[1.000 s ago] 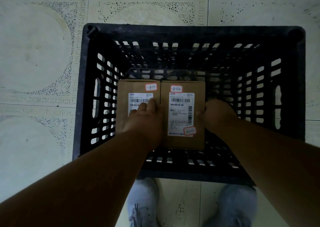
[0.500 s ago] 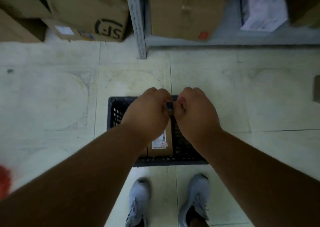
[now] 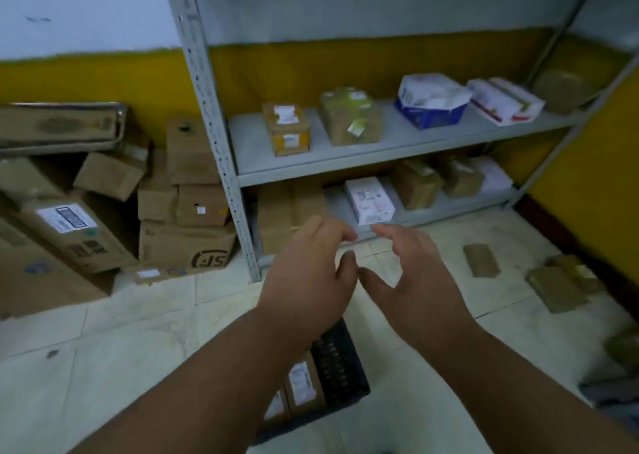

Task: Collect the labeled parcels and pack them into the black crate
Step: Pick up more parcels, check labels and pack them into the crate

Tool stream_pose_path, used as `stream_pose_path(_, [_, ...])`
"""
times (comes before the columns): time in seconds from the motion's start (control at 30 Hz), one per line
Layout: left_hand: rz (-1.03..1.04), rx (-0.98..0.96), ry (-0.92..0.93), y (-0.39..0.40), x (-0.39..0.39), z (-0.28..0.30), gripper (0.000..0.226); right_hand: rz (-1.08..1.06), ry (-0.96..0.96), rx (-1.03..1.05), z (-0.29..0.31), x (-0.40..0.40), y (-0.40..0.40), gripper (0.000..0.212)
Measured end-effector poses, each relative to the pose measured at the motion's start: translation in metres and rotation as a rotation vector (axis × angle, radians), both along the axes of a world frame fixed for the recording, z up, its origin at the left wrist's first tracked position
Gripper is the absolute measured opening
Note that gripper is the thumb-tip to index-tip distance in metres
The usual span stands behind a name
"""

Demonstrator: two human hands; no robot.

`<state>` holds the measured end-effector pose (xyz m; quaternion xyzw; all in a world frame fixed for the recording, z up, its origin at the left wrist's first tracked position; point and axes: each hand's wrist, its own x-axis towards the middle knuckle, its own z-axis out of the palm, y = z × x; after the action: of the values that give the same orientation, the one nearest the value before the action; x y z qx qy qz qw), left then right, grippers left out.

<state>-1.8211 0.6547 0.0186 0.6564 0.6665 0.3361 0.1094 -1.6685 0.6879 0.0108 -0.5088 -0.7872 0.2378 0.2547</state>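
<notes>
Both of your hands are up in front of you with nothing in them: your left hand (image 3: 307, 273) and right hand (image 3: 415, 280) hang with fingers loosely curled and spread, thumbs nearly meeting. The black crate (image 3: 340, 367) sits on the floor below your forearms, mostly hidden by your left arm, with two labeled parcels (image 3: 304, 384) standing side by side against its near wall. The main risk, as I judge it, is grabbing the wrong box: the shelf (image 3: 397, 145) holds a mix, and in this dim, blurred view many labels cannot be read, so check each one before you lift. A second risk is footing, since at least three flat brown packets (image 3: 480, 260) lie loose on the floor to your right and the crate is close to your feet. Count: five items on the upper shelf level, about five on the lower one, including a white box (image 3: 370, 199), plus a stack of cartons (image 3: 186, 190) to the left of the shelf.
</notes>
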Motion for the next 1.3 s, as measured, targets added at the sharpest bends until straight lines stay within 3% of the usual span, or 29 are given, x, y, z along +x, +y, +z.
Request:
stream_pose_path(0.23, [-0.213,0.093,0.137,0.000,0.074,0.067,0.027,-0.233,0.033,0.104,0.062,0.100,-0.020,0.077])
stream_pose_path(0.47, [-0.349,0.115,0.113,0.025,0.200,0.078,0.027,-0.429,0.110,0.102,0.080,0.219,-0.026,0.076])
stream_pose_path(0.83, [-0.497,0.015,0.019,0.078,0.441,0.042,0.029,-0.760,0.053,-0.002,0.064,0.464,-0.021,0.071])
stream_pose_path(1.07, [-0.620,-0.012,0.036,0.132,0.501,0.012,0.026,-0.830,0.097,-0.088,0.030,0.517,0.029,0.075])
stream_pose_path(1.3, [-0.702,-0.110,0.000,0.254,0.530,-0.039,0.024,-0.882,0.094,-0.157,0.005,0.542,0.119,0.080])
